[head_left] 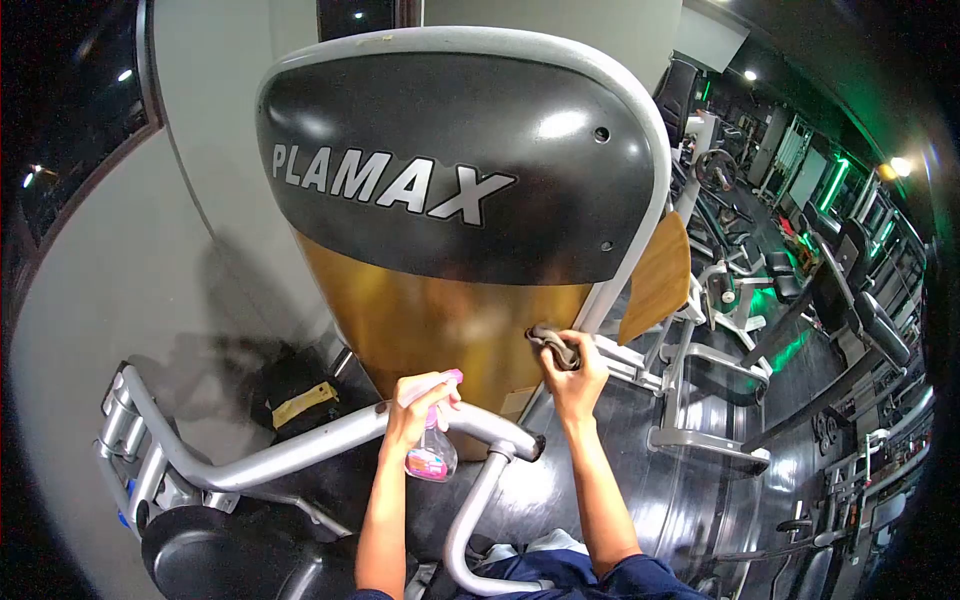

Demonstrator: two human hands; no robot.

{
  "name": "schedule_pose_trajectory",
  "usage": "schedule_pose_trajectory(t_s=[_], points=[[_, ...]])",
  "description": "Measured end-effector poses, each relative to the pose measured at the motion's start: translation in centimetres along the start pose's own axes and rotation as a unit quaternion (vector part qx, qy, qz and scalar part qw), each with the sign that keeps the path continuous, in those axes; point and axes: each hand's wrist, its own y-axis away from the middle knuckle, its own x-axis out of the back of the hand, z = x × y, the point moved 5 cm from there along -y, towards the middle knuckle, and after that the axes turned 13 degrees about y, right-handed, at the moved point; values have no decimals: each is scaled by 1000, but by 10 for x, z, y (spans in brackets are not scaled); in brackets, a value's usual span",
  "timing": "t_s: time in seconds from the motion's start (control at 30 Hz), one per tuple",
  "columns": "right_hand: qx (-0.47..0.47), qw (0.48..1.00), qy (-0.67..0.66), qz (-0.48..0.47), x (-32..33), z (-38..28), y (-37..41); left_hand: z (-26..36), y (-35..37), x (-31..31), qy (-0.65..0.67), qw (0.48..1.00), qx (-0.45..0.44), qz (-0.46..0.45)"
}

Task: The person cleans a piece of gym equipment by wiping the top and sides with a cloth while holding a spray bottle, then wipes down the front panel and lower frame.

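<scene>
The machine's upper cover [440,110] looks like smooth, glossy dark plastic, bordered by a pale, satin-smooth rim [480,42]. The lower panel [440,315] is brownish gold, with a soft sheen. The bent tube [300,452] is smooth silvery metal. The spray bottle [432,456] is clear, shiny plastic; the cloth [556,350] is soft and crumpled. The dark floor [520,490] is glossy, the wall [230,130] matt and smooth.

The wall [230,200] is pale. A dark window [75,130] with a brown frame is on the left. The floor [520,480] is black and shiny. Gym machines [735,290] fill the right side, with green lights [834,185] and a lamp [900,165].
</scene>
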Motion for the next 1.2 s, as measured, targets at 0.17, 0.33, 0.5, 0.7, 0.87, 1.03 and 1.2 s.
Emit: schedule_pose_trajectory(t_s=[0.17, 0.33, 0.5, 0.7, 0.87, 1.03, 1.2], points=[[-40, 995, 46, -80, -22, 39, 37, 2, -6, -25, -13, 999, 8, -41], [-69, 997, -13, -8, 3, 25, 5, 10, -8, -38, -27, 996, 33, -82], [-67, 996, -58, 9, 11, 13, -13, 2, -14, -46, -30, 994, 55, -95], [-138, 989, 0, -61, -28, 61, 45, -18, -19, -46, 21, 988, 98, -116], [-148, 987, -18, -61, -20, 60, 40, -29, -21, -40, 28, 986, 105, -125], [-122, 990, -68, 12, 2, 24, 0, -35, -22, -37, 55, 986, 111, -112], [-128, 989, -70, 0, -12, 42, 20, -38, -24, -34, 6, 993, 79, -90]])
